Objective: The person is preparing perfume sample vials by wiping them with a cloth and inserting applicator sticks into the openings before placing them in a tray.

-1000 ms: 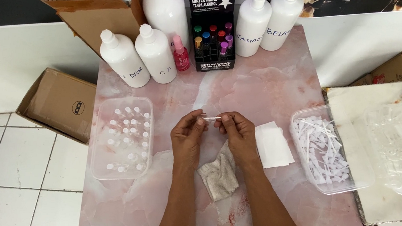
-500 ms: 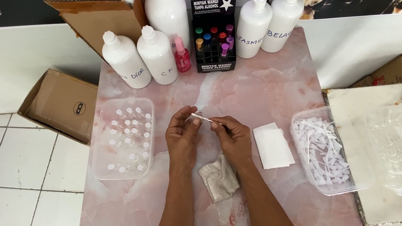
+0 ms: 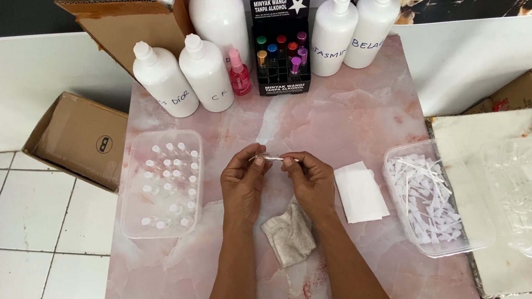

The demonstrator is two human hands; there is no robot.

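1. The left hand and right hand pinch a thin clear vial between their fingertips, level above the pink marble table.
2. Just below the grip lies a crumpled cloth.
3. Right of it, white sheets; farther right, a tub of white applicators.
4. Left, a tub of capped vials.

Small clear tube pinched between left hand and right hand: too small to resolve ends or contents. Both forearms cut off at bottom edge. Crumpled off-white cloth partly hidden under right wrist.
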